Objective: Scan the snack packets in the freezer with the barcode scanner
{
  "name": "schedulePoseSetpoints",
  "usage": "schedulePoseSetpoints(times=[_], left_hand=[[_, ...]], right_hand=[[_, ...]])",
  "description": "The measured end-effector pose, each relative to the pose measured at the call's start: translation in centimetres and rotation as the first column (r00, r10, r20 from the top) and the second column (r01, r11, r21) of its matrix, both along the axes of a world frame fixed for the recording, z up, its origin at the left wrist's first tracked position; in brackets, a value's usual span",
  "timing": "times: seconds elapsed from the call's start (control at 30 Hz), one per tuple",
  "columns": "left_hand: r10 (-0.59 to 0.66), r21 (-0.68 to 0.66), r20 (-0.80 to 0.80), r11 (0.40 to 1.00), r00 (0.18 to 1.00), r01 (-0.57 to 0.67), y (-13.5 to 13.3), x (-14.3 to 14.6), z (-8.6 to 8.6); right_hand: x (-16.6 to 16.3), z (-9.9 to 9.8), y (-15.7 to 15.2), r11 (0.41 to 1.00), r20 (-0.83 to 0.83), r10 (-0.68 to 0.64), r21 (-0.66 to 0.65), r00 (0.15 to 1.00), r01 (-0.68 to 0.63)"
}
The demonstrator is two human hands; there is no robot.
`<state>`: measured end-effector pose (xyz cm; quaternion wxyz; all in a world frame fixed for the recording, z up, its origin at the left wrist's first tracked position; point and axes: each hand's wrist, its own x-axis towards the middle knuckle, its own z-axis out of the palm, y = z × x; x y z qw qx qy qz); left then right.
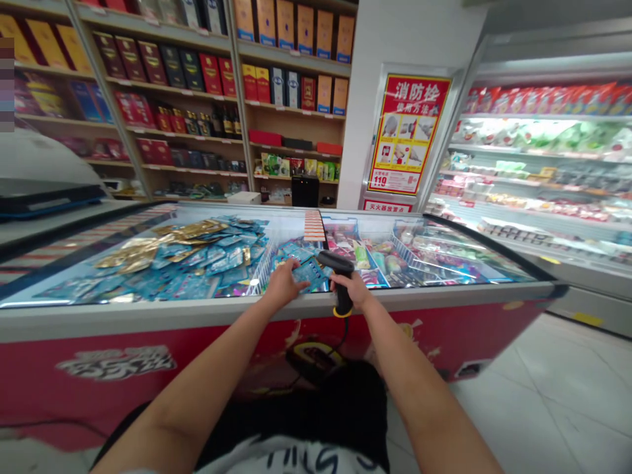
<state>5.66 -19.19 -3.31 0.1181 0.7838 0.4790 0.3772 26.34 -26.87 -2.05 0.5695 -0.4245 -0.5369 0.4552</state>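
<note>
My right hand (350, 289) is wrapped round the grip of a black barcode scanner (338, 263) with a yellow ring at its base. Its head points left, over the freezer's glass top, and a cable hangs below. My left hand (284, 288) is at the front of the glass, thumb and forefinger apart. Close beside those fingers is a blue packet (311, 271); whether they touch it I cannot tell. To the left lies a large pile of blue packets (212, 260), with gold packets (143, 250) among them.
The red chest freezer (207, 355) stands right in front of me; colourful packs (363, 255) show through its glass. Behind it are shelves of boxed bottles (168, 66). A lit refrigerated display (543, 151) stands at right. A black-and-yellow object (316, 361) is near my lap.
</note>
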Motion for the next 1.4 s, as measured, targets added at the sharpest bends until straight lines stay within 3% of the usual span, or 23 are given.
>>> schedulePoseSetpoints(times=[0.13, 0.27, 0.37, 0.5, 0.63, 0.77, 1.0, 1.1, 1.4], left_hand=[[-0.050, -0.080, 0.339, 0.993, 0.939, 0.082, -0.5, -0.7, 0.5], [0.060, -0.142, 0.615, 0.989, 0.786, 0.036, -0.4, -1.2, 0.6], [0.137, -0.164, 0.705, 0.986, 0.696, -0.028, 0.2, -1.2, 0.6], [0.217, -0.226, 0.717, 0.971, 0.663, -0.074, 0.4, -0.6, 1.0], [0.259, -0.297, 0.647, 0.952, 0.717, -0.076, 0.4, 0.0, 1.4], [0.238, -0.245, 0.614, 0.964, 0.752, -0.106, 0.6, 0.0, 1.3], [0.188, -0.284, 0.780, 0.956, 0.597, 0.069, 1.5, 0.0, 0.6], [0.164, -0.271, 0.804, 0.957, 0.572, 0.107, 1.7, 0.0, 0.5], [0.179, -0.242, 0.703, 0.970, 0.689, -0.005, 0.7, -0.1, 0.9]], right_hand=[[0.2, 0.1, -0.5, 1.000, 0.037, -0.009, 0.003, 0.999, 0.009], [0.0, 0.0, -0.6, 0.998, 0.044, -0.053, 0.024, 0.998, 0.052], [-0.3, -0.2, -0.4, 0.997, 0.054, -0.075, 0.012, 0.996, 0.075], [-0.4, -0.2, -0.3, 0.996, 0.111, -0.086, 0.044, 0.990, 0.081], [-0.1, -0.6, -0.8, 0.990, 0.229, -0.116, 0.108, 0.966, 0.094], [0.3, -1.2, -1.1, 0.989, 0.365, -0.121, 0.128, 0.923, 0.079], [0.6, -1.4, -0.7, 0.991, 0.390, -0.071, 0.134, 0.918, 0.019], [0.5, -1.3, -0.8, 0.993, 0.380, -0.060, 0.118, 0.923, 0.016], [0.3, -0.9, -1.0, 0.992, 0.381, -0.051, 0.124, 0.923, 0.004]])
